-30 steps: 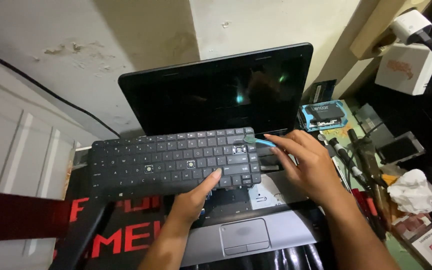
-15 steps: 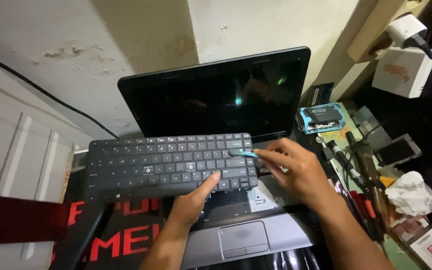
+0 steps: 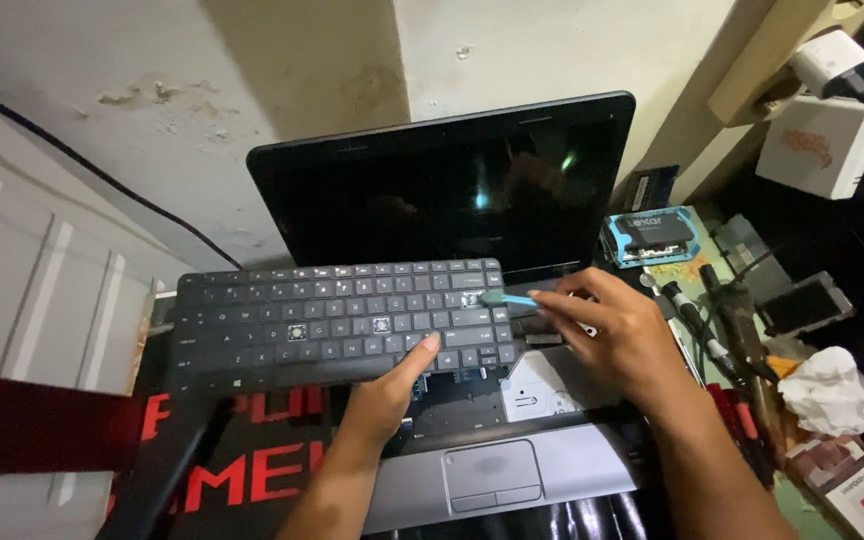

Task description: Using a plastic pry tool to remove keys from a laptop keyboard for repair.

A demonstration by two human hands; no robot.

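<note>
Keyboard lower, blue tool further left

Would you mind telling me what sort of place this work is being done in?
Probably a small, informal electronics repair bench. An opened laptop has its keyboard lifted off by the left hand, the right hand works a thin blue tool, and boxed parts and cables clutter the side.
</note>
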